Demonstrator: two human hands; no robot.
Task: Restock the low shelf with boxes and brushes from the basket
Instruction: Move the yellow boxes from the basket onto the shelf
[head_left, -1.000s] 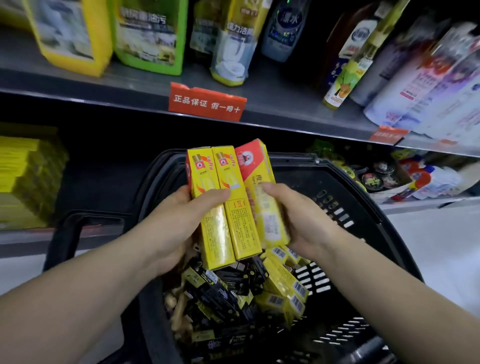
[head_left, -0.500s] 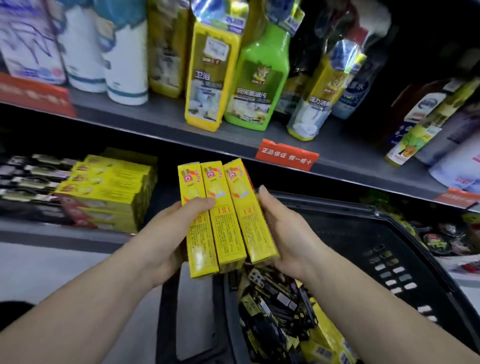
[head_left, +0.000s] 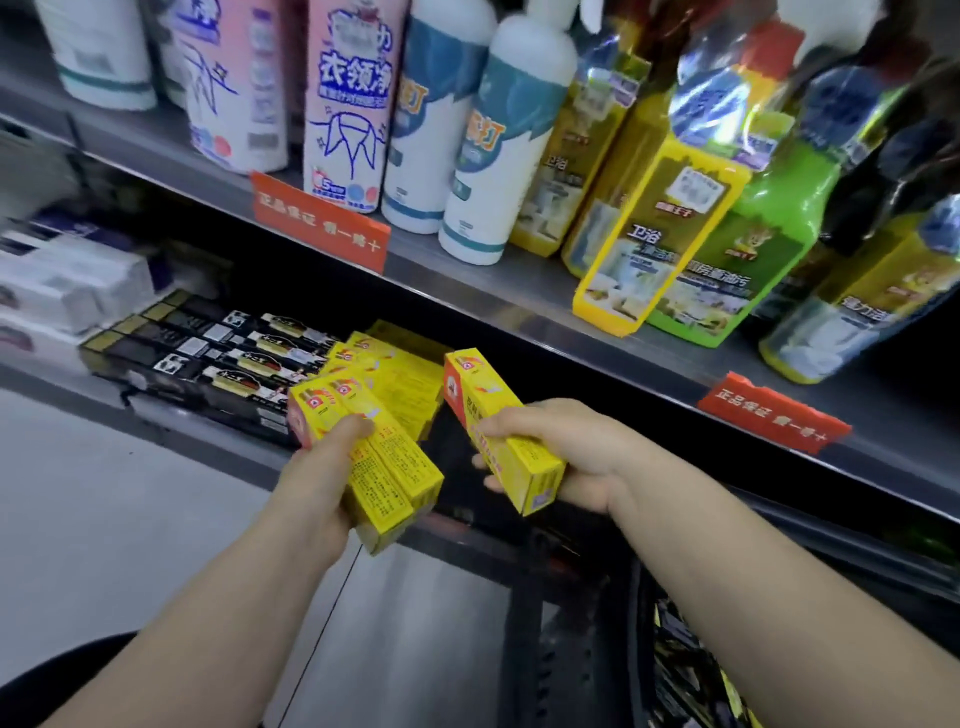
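Gripping yellow boxes (head_left: 387, 467), hands (head_left: 311, 493) (head_left: 582, 452) hover before low shelf (head_left: 104, 402).

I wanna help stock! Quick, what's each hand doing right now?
Left hand: fingers holding two yellow boxes.
Right hand: fingers holding one yellow box.

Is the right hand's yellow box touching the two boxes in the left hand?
Apart. The head view shows a dark gap between the single yellow box in the right hand and the pair of boxes in the left hand.
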